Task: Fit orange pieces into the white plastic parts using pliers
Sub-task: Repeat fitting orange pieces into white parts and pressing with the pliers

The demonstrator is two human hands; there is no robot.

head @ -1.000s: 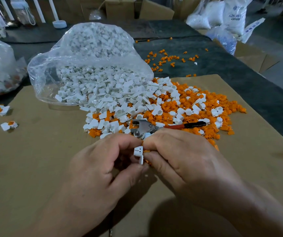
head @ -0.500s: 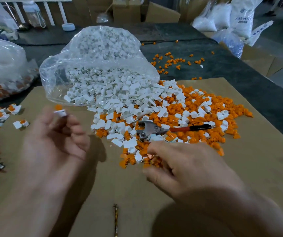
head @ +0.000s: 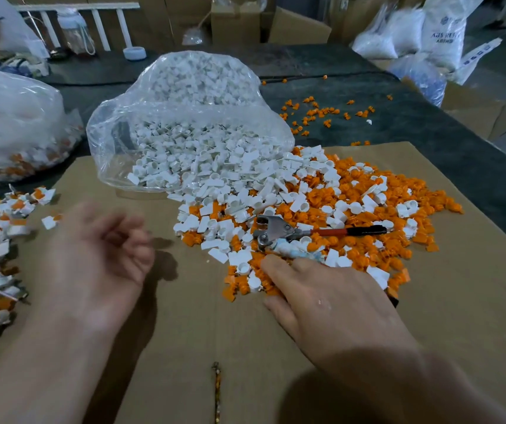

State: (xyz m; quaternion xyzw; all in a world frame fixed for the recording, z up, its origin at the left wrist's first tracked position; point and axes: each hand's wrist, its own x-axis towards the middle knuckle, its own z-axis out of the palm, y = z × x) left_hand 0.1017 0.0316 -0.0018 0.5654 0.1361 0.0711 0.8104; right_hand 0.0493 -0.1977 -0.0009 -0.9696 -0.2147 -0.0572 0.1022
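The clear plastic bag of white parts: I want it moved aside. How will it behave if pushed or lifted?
The clear plastic bag looks thin and floppy, so pushed it would likely sag, not slide. Its open mouth spills white parts onto the cardboard; lifting probably spills more.

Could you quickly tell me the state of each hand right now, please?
Left hand: open, fingers loosely curled, blurred, nothing seen in it.
Right hand: open, straight fingers resting on the pile of small orange plastic pieces.
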